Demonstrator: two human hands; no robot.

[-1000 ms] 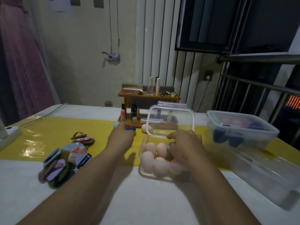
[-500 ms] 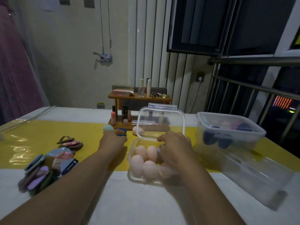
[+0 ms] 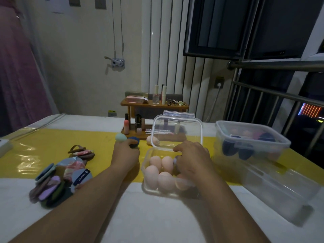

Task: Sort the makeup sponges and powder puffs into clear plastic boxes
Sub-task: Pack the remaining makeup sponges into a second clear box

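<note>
A clear plastic box (image 3: 145, 172) with its lid (image 3: 177, 132) standing open holds several pink egg-shaped sponges (image 3: 165, 179). My right hand (image 3: 191, 160) reaches into this box, and its curled fingers hold a small pale purple sponge (image 3: 175, 161) against the pink ones. My left hand (image 3: 125, 154) lies on the yellow strip left of the box and grips a dark blue sponge (image 3: 134, 140). A teal sponge (image 3: 121, 137) sits right at its fingertips. One more pink sponge (image 3: 151, 139) lies behind the lid. A pile of flat powder puffs (image 3: 59, 176) lies at the left.
A smaller stack of puffs (image 3: 81, 152) lies behind the pile. At the right, a clear box (image 3: 252, 148) holding dark blue sponges stands on a bigger clear container (image 3: 277, 188). A wooden cosmetics shelf (image 3: 154, 104) stands at the table's back. A power strip (image 3: 3, 146) lies far left.
My view shifted slightly, so everything slid left in frame. The left hand's fingers have curled round the dark blue sponge. The right hand stays in the box.
</note>
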